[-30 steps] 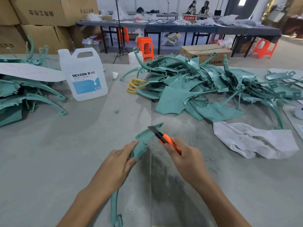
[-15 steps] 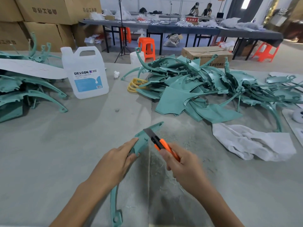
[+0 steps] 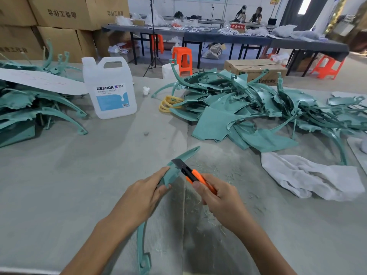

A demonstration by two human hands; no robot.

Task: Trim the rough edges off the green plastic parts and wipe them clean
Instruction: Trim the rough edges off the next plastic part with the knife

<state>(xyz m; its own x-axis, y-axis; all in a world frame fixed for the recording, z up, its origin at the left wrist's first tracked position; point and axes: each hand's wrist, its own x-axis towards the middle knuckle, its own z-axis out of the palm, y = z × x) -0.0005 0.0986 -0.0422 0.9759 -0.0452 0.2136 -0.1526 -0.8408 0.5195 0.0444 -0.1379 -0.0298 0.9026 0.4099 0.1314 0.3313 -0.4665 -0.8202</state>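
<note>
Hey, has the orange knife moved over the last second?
Yes. Judged against the white jug, the orange knife has slid slightly leftward and nearer, down the green part.

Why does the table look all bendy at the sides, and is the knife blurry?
Head view: the wide-angle lens curves the table and stretches things near the edges; the knife, left hand and right hand look sharp; light is soft, with a faint shadow beside the white jug.

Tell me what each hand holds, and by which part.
The left hand grips the curved green plastic part at its wide middle; the right hand grips the orange utility knife by its handle.
</note>
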